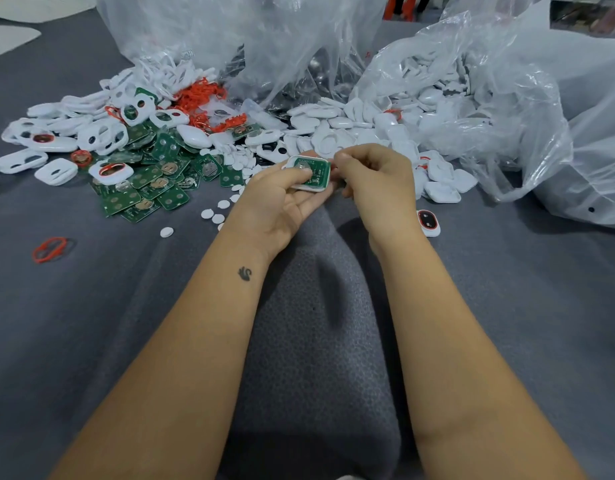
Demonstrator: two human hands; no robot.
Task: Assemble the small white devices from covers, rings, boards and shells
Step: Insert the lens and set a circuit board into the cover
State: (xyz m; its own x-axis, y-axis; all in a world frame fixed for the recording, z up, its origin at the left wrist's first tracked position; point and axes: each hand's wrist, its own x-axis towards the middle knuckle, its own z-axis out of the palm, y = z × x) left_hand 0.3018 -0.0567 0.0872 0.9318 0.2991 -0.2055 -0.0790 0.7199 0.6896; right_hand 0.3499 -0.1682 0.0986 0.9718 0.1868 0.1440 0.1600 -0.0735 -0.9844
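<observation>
the left hand [281, 199] holds a white cover [311, 173] with a green board [313, 169] lying in it, thumb pressing on the board. the right hand [371, 174] is curled, pinching the cover's edge just beside the left. this looks like the step of seating the board. next comes a shell [441, 192], from the pile just right of the right hand, to snap on top.

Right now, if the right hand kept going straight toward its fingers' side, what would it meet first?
The right hand has its fingers curled leftward, so it would first meet the white shell with the green board that the left hand holds. They look nearly touching already, though depth is unclear.
</observation>
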